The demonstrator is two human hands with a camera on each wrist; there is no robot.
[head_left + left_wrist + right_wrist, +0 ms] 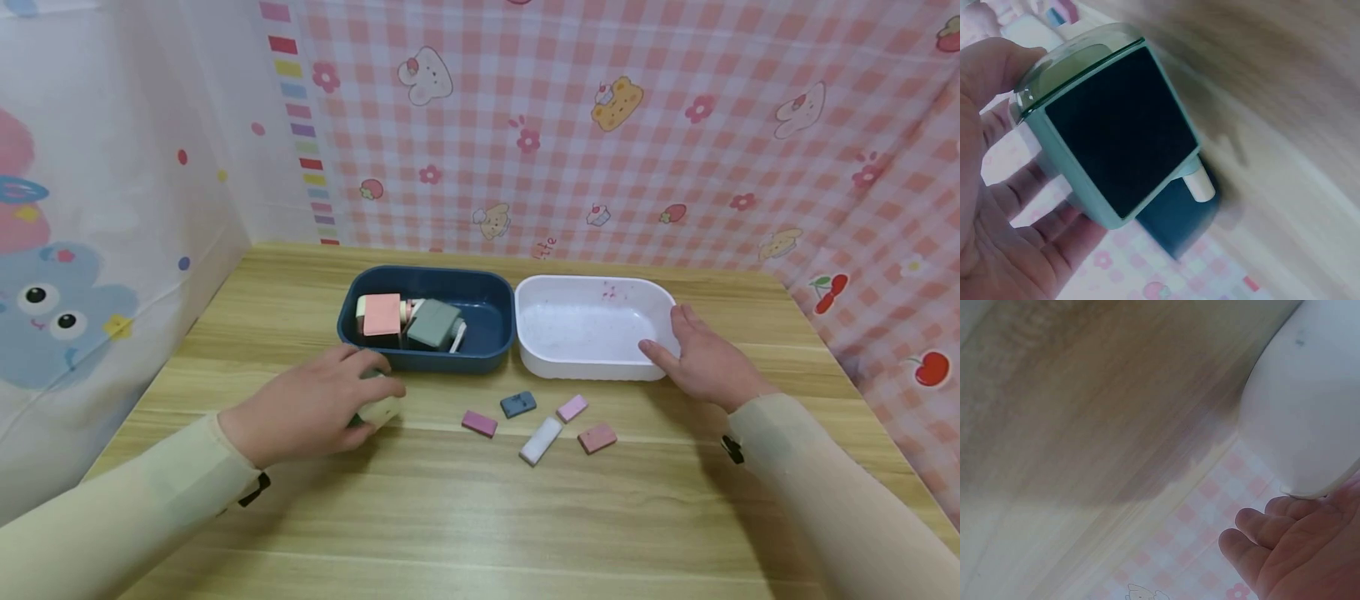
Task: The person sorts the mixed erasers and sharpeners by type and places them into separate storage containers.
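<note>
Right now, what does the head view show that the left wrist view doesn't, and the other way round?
Only the head view shows the right hand resting on the white tub, the five small erasers on the table, and the blocks inside the blue tub. Only the left wrist view shows the green block closely: a black face, clear top, white nub. Both show the left hand gripping that block.

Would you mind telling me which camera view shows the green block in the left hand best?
The left wrist view: the green block fills the frame, showing its black face and white stub, held in the left hand. In the head view the hand covers most of it. The right wrist view misses it.
</note>
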